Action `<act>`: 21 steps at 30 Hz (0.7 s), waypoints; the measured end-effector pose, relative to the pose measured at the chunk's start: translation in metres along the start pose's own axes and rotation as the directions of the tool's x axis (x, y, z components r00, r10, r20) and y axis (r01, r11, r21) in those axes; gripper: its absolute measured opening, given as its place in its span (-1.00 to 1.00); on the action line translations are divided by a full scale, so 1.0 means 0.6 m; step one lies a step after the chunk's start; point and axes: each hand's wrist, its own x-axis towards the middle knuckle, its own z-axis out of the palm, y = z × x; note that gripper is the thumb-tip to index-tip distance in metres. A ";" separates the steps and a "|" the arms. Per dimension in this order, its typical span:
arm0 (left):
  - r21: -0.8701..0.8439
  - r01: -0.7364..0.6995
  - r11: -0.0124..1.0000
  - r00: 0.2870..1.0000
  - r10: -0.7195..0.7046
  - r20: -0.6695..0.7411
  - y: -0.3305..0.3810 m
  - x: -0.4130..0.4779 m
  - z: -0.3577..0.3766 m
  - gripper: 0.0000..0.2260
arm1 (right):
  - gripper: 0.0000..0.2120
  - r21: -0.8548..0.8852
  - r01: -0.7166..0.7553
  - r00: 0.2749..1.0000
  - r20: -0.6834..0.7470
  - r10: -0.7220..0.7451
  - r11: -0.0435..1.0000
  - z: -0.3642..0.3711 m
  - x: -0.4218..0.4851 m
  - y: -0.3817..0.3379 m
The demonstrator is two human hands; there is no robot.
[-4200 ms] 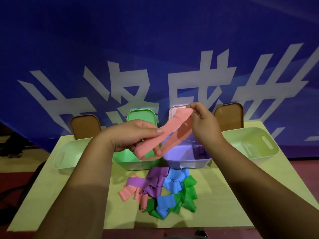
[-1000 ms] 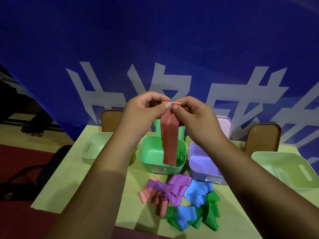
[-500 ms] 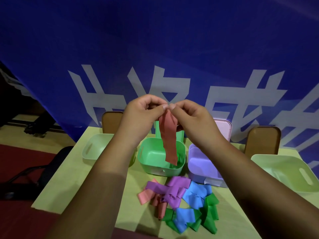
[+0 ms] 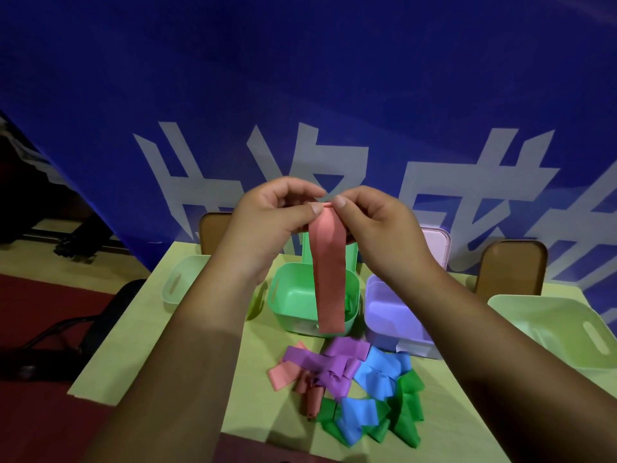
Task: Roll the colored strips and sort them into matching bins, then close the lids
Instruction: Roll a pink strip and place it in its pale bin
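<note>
Pink strip pinched up top, both hands on it

Nearest me on the table [image 4: 133, 349] is the pile of strips [image 4: 350, 385], a pink, purple, blue and green tangle. Above it my left hand [image 4: 267, 222] and right hand [image 4: 377, 225] each pinch the pink strip [image 4: 329, 275] by its top edge. The rest hangs down in front of the green bin [image 4: 293, 302], with the purple bin [image 4: 387, 315] just right of that. A blue banner [image 4: 300, 78] fills the back.

Dim, colours heavy. Light from above and ahead: left hand [image 4: 270, 215], right hand [image 4: 377, 222] and pink strip [image 4: 329, 279] lit and fairly sharp, forearms near the lens in deep shadow. Soft shadows on worktop [image 4: 133, 349]. Banner [image 4: 300, 78] lettering skews toward the edges.
</note>
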 end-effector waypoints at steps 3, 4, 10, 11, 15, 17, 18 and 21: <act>-0.087 0.035 0.996 0.999 -0.034 0.011 -0.004 0.001 -0.002 -0.81 | -0.86 0.045 0.010 1.000 0.009 -0.011 0.999 0.000 -0.001 0.001; -0.118 0.047 0.992 0.999 -0.045 0.015 -0.003 0.001 -0.002 -0.80 | -0.87 0.070 0.006 1.000 0.010 -0.006 0.998 0.000 -0.001 0.002; -0.275 0.125 0.953 0.992 -0.118 0.043 0.004 -0.006 0.007 -0.78 | -0.87 0.150 -0.003 1.000 0.004 0.002 0.989 0.001 -0.001 0.004; -0.287 0.133 0.949 0.991 -0.125 0.046 0.005 -0.006 0.008 -0.77 | -0.86 0.149 0.002 1.000 0.006 -0.002 0.989 0.001 -0.001 0.004; -0.351 0.162 0.922 0.987 -0.157 0.043 0.005 -0.008 0.011 -0.76 | -0.84 0.146 0.010 1.000 0.018 -0.012 0.989 0.002 -0.002 0.002; -0.370 0.168 0.914 0.985 -0.166 0.037 0.006 -0.010 0.010 -0.74 | -0.83 0.146 0.016 1.000 0.019 -0.019 0.989 0.004 -0.001 0.001; -0.375 0.168 0.912 0.985 -0.167 0.035 0.007 -0.012 0.010 -0.74 | -0.83 0.149 0.018 1.000 0.020 -0.021 0.989 0.004 -0.001 0.001; -0.334 0.149 0.931 0.989 -0.148 0.030 0.004 -0.016 0.005 -0.77 | -0.83 0.144 0.031 0.999 0.024 -0.035 0.989 0.005 -0.001 -0.001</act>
